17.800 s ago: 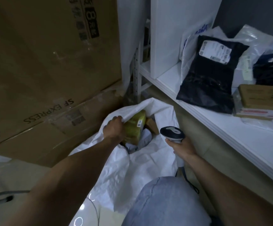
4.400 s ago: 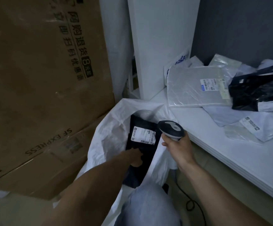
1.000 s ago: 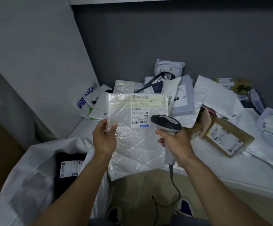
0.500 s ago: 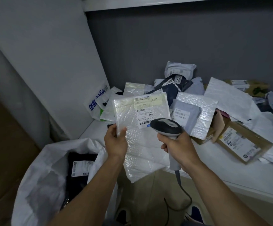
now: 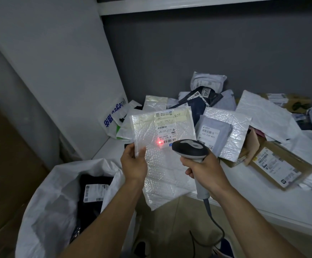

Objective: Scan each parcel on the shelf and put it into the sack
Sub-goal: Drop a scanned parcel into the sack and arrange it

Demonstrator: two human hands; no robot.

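The person's left hand (image 5: 134, 162) is pinching the left edge of a bubble-wrap parcel (image 5: 162, 168) between thumb and fingers, holding it upright above the near edge of the shelf (image 5: 244, 194). The right hand (image 5: 205, 170) is gripping the handle of a corded scanner (image 5: 190, 150) with its fingers curled tight around it, and the scanner's head is pointing at the parcel's label (image 5: 165, 131). A red dot (image 5: 158, 143) is glowing on the label's lower left. At the near left the white sack (image 5: 49, 211) is lying open with a black parcel (image 5: 93, 202) inside. Farther back, more parcels are lying piled on the shelf, among them a grey mailer (image 5: 212, 135) and, to the right, a brown box (image 5: 280, 164).
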